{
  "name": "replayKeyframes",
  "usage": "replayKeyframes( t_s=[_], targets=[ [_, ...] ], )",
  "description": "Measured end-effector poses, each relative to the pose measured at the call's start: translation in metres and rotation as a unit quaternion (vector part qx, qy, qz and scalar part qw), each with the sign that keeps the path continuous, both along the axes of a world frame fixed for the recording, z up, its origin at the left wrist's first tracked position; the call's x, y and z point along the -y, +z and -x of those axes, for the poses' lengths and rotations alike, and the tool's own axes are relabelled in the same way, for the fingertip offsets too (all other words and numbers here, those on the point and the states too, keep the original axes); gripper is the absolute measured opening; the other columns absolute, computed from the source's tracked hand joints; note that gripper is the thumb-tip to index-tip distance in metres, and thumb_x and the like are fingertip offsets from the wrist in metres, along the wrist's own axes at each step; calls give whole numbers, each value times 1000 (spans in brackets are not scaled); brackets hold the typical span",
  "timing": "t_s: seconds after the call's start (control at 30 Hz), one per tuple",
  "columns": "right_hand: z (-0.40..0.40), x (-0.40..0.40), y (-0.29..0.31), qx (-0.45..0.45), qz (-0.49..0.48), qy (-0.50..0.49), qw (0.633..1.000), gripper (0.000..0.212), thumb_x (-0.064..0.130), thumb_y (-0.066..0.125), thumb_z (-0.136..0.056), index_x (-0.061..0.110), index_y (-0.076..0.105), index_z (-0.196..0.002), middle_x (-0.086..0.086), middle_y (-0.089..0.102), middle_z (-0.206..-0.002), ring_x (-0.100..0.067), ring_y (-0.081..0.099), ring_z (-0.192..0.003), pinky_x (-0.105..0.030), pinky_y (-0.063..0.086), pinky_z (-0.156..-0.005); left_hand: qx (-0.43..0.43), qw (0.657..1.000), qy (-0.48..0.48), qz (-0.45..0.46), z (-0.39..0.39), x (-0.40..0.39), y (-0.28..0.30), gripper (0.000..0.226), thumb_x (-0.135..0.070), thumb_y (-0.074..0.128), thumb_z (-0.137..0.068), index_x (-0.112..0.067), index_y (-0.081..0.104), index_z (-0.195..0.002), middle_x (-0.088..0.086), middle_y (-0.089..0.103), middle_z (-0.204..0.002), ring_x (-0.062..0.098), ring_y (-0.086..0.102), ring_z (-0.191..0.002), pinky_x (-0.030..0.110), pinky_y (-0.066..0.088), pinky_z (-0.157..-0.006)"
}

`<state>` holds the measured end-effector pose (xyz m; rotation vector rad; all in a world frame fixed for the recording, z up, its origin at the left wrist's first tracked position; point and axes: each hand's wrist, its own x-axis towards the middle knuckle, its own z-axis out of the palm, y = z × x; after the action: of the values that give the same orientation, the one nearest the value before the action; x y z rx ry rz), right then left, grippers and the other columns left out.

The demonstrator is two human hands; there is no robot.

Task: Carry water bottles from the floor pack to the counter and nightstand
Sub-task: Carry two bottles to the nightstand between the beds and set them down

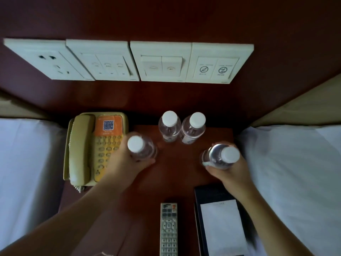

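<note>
Step in hand, as judged: setting two more water bottles down on the nightstand tabletop (pixel 177 174), dark red wood at frame centre.

Left hand (pixel 127 163): fingers curled round the left bottle (pixel 141 147), white cap up, held left of centre beside the telephone (pixel 96 146). Whether its base touches the wood: cannot tell, owing to blur.

Right hand (pixel 226 169): fingers wrapped round the right bottle (pixel 221 156), tilted slightly toward the camera, right of centre. Contact with the wood likewise unclear.

Already placed: two standing bottles (pixel 181 127), upright, side by side and nearly touching, at the back of the tabletop below the switch panels (pixel 129 60).

Next move, as judged: lower each bottle straight down until the base sits flat, bring the tilted right bottle upright first, then release and withdraw toward the lower frame.

Edges and room:
- Open wood lies between the two hands, in front of the standing pair.
- Left limit: telephone keypad, just beside the left bottle.
- Right limit: tabletop edge near the white bedding (pixel 295 172), close to the right bottle; risk of overhang there.
- Lower frame: remote control (pixel 168 230) and dark folder with notepad (pixel 221 224), near the withdrawal path.
</note>
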<state>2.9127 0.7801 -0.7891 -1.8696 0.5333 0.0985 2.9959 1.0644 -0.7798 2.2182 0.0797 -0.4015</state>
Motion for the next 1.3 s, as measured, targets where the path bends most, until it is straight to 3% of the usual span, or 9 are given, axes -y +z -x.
replayKeyframes(
  t_s=[0.07, 0.17, 0.27, 0.47, 0.6, 0.73, 0.83, 1.03, 1.3],
  targets=[
    [-9, 8, -3, -8, 5, 3, 1000, 58, 20, 89, -61, 29, 64, -113, 8, 73, -102, -9, 70, -97, -33, 55, -91, 13, 999, 45, 28, -14, 7, 0, 68, -28, 94, -59, -28, 54, -113, -21, 67, -94, -8, 63, -87, 17, 48, -76],
    [-25, 17, -5, -5, 25, 11, 1000, 64, 34, 85, -58, 23, 64, -117, 5, 74, -105, -10, 70, -100, -42, 55, -95, 42, 995, 67, 53, -31, 20, 2, 66, -21, 91, -64, -28, 45, -111, -21, 62, -94, -20, 57, -81, 2, 40, -67],
    [-39, 23, -5, 6, 26, 16, 1000, 65, 30, 85, -61, 25, 61, -121, 7, 73, -107, -9, 69, -102, -36, 54, -93, 54, 993, 79, 62, -37, 25, 0, 71, -19, 91, -65, -28, 42, -115, -20, 60, -97, -20, 56, -85, 7, 42, -71],
    [-53, 33, -17, -28, 13, 67, 997, 52, 11, 86, -65, 19, 64, -112, 5, 73, -99, -3, 69, -95, -31, 54, -89, 2, 1000, 21, -6, -43, 18, -21, 75, -9, 87, -65, -18, 48, -128, -9, 63, -107, 15, 62, -102, 26, 43, -81],
    [-58, 36, -20, -42, 21, 111, 993, 45, -6, 82, -71, 28, 64, -94, 8, 70, -92, 8, 66, -83, -10, 50, -74, -16, 999, 13, -34, -48, 20, -29, 68, -7, 82, -71, -15, 52, -132, -6, 62, -106, 16, 57, -99, 27, 39, -82],
    [-65, 34, -24, -40, 24, 121, 992, 46, -8, 81, -72, 28, 63, -93, 10, 69, -91, 12, 65, -80, -4, 48, -72, -35, 999, 9, -35, -48, 22, -42, 64, -12, 81, -71, -17, 56, -130, 1, 69, -116, 23, 61, -109, 32, 46, -87],
    [-70, 35, -27, -49, 22, 142, 988, 46, -3, 83, -72, 31, 63, -96, 9, 70, -96, 10, 66, -87, -9, 49, -77, -46, 998, 3, -38, -52, 23, -49, 64, -12, 82, -69, -18, 59, -128, 1, 69, -116, 23, 62, -111, 33, 47, -91],
    [-79, 41, -36, -63, 19, 161, 985, 41, 4, 85, -72, 22, 70, -105, 4, 75, -103, -9, 69, -100, -38, 54, -96, -60, 997, -2, -57, -56, 25, -54, 59, -11, 84, -66, -16, 63, -120, 3, 71, -113, 25, 63, -108, 39, 51, -93],
    [-79, 40, -38, -57, 14, 152, 987, 44, 4, 85, -71, 23, 69, -106, 5, 74, -103, -8, 69, -101, -35, 53, -96, -91, 995, 46, -5, -59, 28, -59, 57, -4, 81, -63, -19, 64, -115, 1, 71, -105, 24, 64, -99, 35, 50, -84]
  ],
)
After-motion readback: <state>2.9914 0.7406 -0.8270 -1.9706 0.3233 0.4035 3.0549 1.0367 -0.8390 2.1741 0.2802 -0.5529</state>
